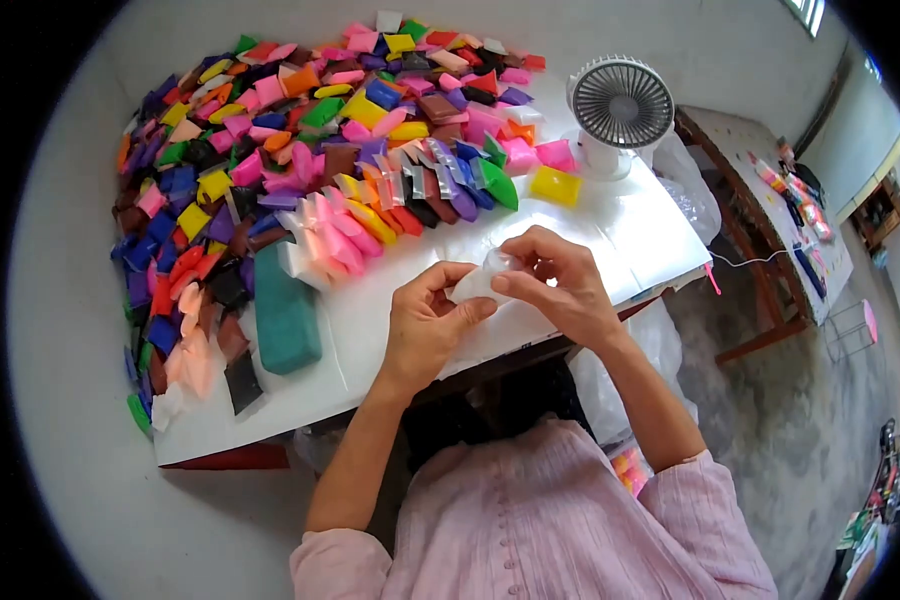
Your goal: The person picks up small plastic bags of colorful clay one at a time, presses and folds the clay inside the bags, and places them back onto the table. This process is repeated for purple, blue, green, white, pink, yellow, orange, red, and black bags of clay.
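Note:
Both hands meet over the near edge of the white table [620, 230]. My left hand [425, 320] and my right hand [560, 285] together pinch a small clear plastic bag [482, 280] with something white inside. Just beyond the hands lie rows of small coloured packets: a pink row [330, 235], then yellow, red and dark ones [410, 205]. A large teal block [285, 310] rests on the table left of my left hand.
A big heap of small coloured packets [270, 130] covers the far and left part of the table. A white desk fan [618, 110] stands at the far right corner. A second table with bottles [790, 190] is off to the right.

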A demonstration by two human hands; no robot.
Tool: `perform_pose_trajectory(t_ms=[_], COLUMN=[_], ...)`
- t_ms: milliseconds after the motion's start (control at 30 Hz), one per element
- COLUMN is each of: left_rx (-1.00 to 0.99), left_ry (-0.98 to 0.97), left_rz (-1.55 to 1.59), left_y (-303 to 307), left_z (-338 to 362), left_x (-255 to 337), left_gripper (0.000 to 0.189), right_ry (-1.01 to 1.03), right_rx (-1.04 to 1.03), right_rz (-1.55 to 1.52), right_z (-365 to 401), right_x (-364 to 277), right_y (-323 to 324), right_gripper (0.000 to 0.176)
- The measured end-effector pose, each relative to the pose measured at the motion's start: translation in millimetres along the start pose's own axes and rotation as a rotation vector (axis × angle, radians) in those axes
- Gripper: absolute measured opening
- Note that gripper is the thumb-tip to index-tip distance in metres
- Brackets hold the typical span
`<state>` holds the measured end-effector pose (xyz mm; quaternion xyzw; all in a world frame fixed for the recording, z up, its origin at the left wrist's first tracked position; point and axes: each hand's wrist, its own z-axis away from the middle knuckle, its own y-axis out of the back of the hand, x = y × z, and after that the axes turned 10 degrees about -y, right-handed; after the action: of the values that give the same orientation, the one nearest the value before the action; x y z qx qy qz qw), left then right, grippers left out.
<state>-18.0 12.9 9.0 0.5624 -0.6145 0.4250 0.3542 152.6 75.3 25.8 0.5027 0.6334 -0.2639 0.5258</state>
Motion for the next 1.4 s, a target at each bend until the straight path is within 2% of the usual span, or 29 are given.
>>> perform_pose_trajectory(t_ms=[133, 233, 333, 433, 667, 767, 867, 967, 1233, 1400], left_rx=[0.012, 0.021, 0.027, 0.012, 0.05, 0.083, 0.11, 0.121, 0.158, 0.153], left_ry=[0.025, 0.049, 0.036, 0.042, 0.105, 0.104, 0.064, 0.052, 0.053, 0.048], left_rz=[0.012, 0.024, 0.027, -0.025, -0.045, 0.0, 0.008, 0.02, 0.2, 0.073], left_y=[3.0, 2.7, 3.0, 4.4, 1.4, -0.1, 3.4, 4.8, 10.5, 6.8], left_z=[1.7, 1.6, 1.8, 3.3, -1.3, 0.0, 2.2, 3.6, 3.8, 3.7], left_x=[-0.2, 1.3, 1.0, -2.0, 5.5, 6.6, 3.1, 2.0, -1.0, 2.4], left_gripper=[0.022, 0.021, 0.023, 0.026, 0.029, 0.025, 0.019, 0.015, 0.01, 0.009], right_ry=[-0.056, 0.12, -0.04, -0.147, -0.018, -0.082, -0.203, -0.196, -0.052, -0.02], right_rx=[-0.014, 0.124, 0.105, -0.046, 0.117, 0.133, -0.042, -0.091, 0.002, 0.023], right_rz=[-0.116, -0.03, -0.203, -0.16, -0.117, -0.188, -0.203, -0.166, -0.173, -0.184], right_z=[-0.4, -1.9, -4.0, -7.0, -12.3, -8.1, -4.3, -1.0, 1.5, 4.3], right_x=[4.9, 6.2, 4.1, 7.2, 8.1, 7.2, 17.8, 23.8, 20.9, 19.0], right_y=[-7.2, -12.9, -17.5, -12.0, -12.9, -11.9, -2.5, -0.6, -9.8, -11.0], right_gripper=[0.019, 0.018, 0.018, 0.017, 0.019, 0.021, 0.024, 0.027, 0.022, 0.017])
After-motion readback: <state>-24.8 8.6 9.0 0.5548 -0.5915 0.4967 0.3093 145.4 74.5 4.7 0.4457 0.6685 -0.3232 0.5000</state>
